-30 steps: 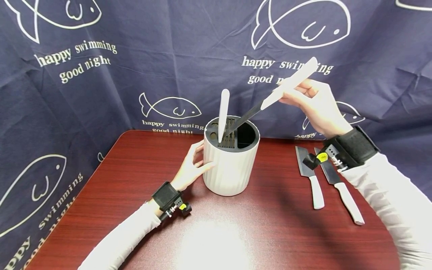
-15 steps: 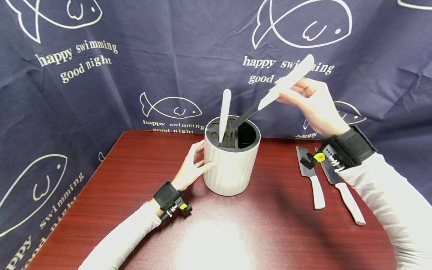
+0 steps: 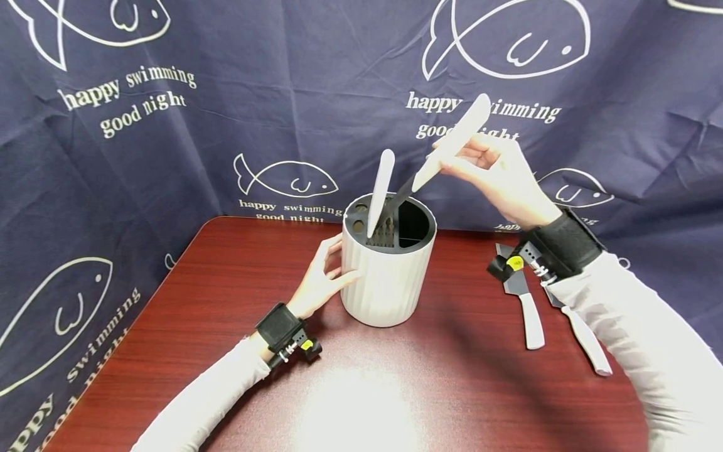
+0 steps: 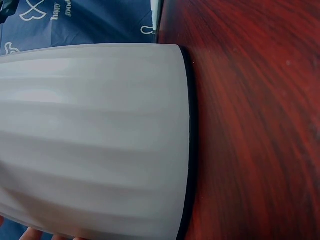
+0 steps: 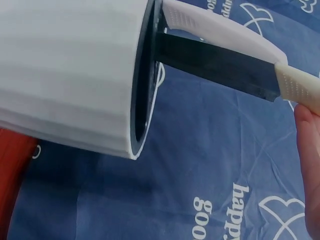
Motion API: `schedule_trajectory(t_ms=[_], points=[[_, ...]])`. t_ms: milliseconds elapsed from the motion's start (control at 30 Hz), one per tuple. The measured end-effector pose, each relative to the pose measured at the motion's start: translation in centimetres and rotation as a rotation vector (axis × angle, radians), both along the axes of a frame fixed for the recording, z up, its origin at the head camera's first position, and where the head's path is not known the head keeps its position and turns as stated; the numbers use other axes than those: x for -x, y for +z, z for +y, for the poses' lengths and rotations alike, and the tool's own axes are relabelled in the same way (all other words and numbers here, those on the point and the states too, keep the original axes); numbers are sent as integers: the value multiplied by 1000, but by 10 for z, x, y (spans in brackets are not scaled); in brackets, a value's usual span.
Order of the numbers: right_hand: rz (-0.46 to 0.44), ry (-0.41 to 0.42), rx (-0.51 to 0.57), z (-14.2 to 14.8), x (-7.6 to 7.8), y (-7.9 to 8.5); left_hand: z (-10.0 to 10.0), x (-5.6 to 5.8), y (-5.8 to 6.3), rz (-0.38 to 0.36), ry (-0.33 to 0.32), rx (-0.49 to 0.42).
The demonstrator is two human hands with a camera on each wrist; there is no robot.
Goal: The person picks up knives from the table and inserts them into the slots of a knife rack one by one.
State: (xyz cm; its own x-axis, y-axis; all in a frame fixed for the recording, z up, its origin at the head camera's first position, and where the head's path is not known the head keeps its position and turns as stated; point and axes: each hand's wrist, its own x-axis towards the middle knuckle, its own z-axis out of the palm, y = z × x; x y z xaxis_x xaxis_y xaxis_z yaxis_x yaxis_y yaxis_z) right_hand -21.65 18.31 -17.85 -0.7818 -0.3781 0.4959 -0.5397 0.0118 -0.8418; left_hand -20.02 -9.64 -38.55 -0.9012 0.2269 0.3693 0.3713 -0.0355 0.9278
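My left hand holds the side of a white ribbed knife block, thumb on its front and fingers round its left side. In the left wrist view a few fingertips show at the block's edge. Above the block my right hand pinches the white handle of a knife. Its dark blade slants down, with the lower end inside the slotted part of the top; the tip is hidden. Another knife's white handle stands up from the slots, close beside that blade.
Two more white-handled knives, one with a broad blade and one farther right, lie on the red-brown table. My right forearm partly covers them. A dark blue fish-print cloth hangs behind.
My right hand has moved left with the knife, which now stands steeper with more blade inside the block. The handle in the slots leans further right. My left hand has stayed put.
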Motion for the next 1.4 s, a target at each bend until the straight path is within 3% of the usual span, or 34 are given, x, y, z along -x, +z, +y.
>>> schedule_trajectory(t_ms=[200, 833, 1400], points=[[2, -4, -122, -12, 4, -9, -1, 1, -1, 13, -2, -5], [12, 48, -231, -37, 15, -51, -1, 0, 2, -19, 14, 27], [-10, -13, -350, -44, 25, -53, 0, -1, 2, -22, 14, 25]])
